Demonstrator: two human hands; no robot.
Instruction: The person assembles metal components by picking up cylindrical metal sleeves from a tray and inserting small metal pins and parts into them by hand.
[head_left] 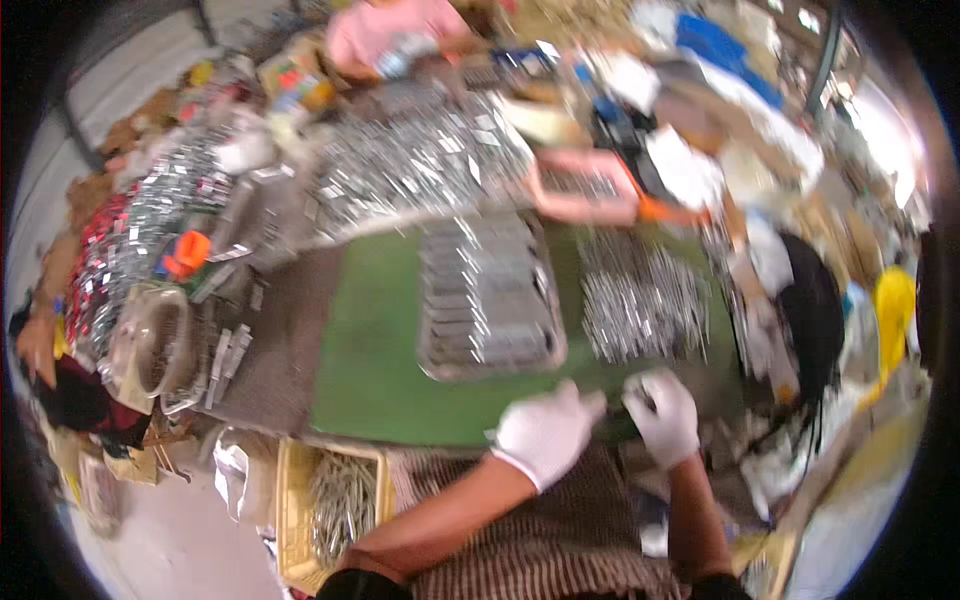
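Note:
My left hand [548, 432], in a white glove, is over the near edge of the green mat [370, 340], its fingers pressed together and pointing right. Close by on the right, my right hand [663, 416], also gloved, is curled with thumb and fingers meeting. Blur hides whatever small thing they may hold. Beyond my left hand stands a metal tray [430, 362] with long silvery pieces laid crosswise in rows. A pile of thin metal rods [645, 305] lies on the mat beyond my right hand.
Behind the mat spreads a heap of shiny metal parts [410, 165], beside a pink bin [590, 205]. A yellow basket [290, 520] of metal pieces stands below the table's front edge. Another person [395, 40] in pink is across the table; a person in black [810, 310] is at right.

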